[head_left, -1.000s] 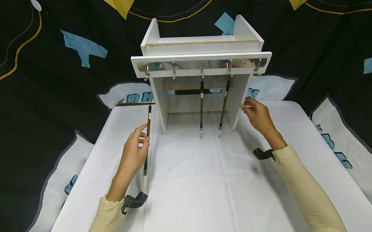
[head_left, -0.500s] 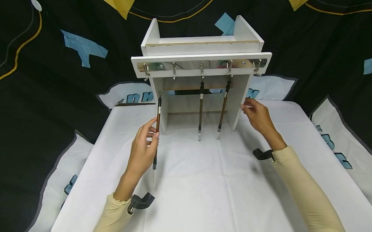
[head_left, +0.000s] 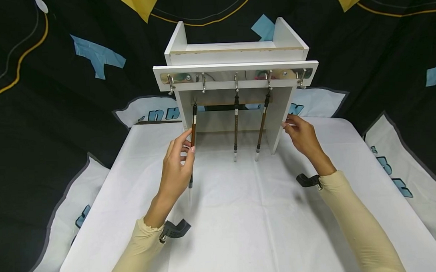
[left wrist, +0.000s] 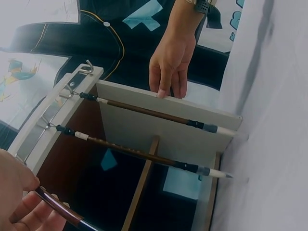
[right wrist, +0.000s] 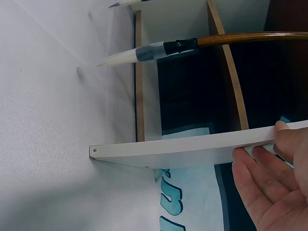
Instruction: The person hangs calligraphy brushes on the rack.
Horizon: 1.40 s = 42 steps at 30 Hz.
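Note:
My left hand [head_left: 177, 163] pinches a calligraphy brush [head_left: 194, 131] by its brown handle, tip down. The brush's top loop is below the hook rail, between the first and second hooks from the left, apart from both. Two similar brushes hang from hooks: one brush [head_left: 236, 129] at the middle hook and another brush [head_left: 262, 124] to its right, both with white bristles [right wrist: 115, 58]. My right hand [head_left: 302, 137] holds the front edge of the right side panel [right wrist: 192, 147] of the white shelf [head_left: 237, 56], thumb on the edge and fingers on the outer face.
Metal hooks [head_left: 203, 82] line the shelf's front board; the second from the left and both outermost ones carry nothing. A white cloth [head_left: 228, 223] covers the table. Behind stands a black backdrop [head_left: 94, 96] with blue and yellow patches. Wrist cameras [head_left: 176, 228] sit on both wrists.
The left hand has carried its brush to the right and upward, from left of the shelf to in front of its left side panel. My right hand has stayed in place.

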Each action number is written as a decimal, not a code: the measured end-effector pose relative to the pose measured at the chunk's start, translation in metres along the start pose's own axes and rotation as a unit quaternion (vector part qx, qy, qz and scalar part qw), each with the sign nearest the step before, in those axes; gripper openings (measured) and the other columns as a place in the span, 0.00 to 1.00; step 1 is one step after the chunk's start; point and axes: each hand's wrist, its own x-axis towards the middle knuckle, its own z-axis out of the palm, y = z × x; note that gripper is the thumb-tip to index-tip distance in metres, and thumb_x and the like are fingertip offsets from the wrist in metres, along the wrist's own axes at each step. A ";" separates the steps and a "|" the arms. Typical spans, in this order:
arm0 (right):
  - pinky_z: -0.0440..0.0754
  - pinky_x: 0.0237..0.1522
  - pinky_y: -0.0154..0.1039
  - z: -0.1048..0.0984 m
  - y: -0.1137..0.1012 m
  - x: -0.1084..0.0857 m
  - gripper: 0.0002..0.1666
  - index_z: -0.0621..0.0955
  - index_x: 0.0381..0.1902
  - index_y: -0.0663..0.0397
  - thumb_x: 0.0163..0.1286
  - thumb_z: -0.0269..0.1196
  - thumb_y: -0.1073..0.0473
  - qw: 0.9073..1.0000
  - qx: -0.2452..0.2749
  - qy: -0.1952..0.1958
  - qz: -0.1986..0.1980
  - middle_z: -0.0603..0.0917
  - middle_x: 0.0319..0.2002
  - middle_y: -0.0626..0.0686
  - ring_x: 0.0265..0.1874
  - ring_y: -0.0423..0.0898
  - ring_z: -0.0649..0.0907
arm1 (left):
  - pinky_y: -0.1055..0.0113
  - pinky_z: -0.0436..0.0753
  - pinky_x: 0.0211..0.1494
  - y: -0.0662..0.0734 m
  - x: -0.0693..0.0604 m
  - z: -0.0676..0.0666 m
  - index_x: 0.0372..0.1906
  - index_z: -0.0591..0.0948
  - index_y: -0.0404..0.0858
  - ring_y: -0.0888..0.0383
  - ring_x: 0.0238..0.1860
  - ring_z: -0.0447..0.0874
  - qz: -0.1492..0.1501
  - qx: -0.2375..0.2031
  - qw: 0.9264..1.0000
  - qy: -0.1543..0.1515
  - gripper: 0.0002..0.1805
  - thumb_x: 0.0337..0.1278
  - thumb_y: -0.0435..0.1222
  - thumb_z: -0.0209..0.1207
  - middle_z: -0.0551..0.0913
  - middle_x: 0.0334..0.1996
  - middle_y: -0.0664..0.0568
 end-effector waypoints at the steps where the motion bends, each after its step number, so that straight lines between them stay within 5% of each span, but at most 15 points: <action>1: 0.83 0.63 0.61 0.000 0.000 0.000 0.29 0.71 0.76 0.60 0.85 0.56 0.52 1.000 0.000 0.000 -0.001 0.79 0.68 0.69 0.62 0.66 0.84 | 0.53 0.86 0.50 0.001 0.001 0.001 0.79 0.69 0.44 0.49 0.53 0.80 0.002 0.000 1.000 0.001 0.29 0.79 0.31 0.56 0.77 0.52 0.42; 19: 0.83 0.63 0.61 0.001 0.000 0.001 0.29 0.71 0.75 0.63 0.85 0.56 0.53 1.000 -0.001 0.000 0.005 0.79 0.68 0.69 0.61 0.66 0.85 | 0.55 0.87 0.48 -0.001 0.017 0.019 0.78 0.70 0.41 0.48 0.52 0.80 0.020 0.003 1.000 0.007 0.27 0.79 0.31 0.55 0.77 0.51 0.40; 42: 0.83 0.62 0.61 0.001 0.002 0.001 0.29 0.71 0.75 0.62 0.85 0.56 0.53 1.000 0.001 0.004 0.004 0.79 0.67 0.69 0.60 0.66 0.85 | 0.55 0.87 0.47 -0.001 0.021 0.022 0.78 0.70 0.41 0.48 0.51 0.80 0.024 0.016 0.999 0.014 0.28 0.79 0.31 0.56 0.77 0.51 0.39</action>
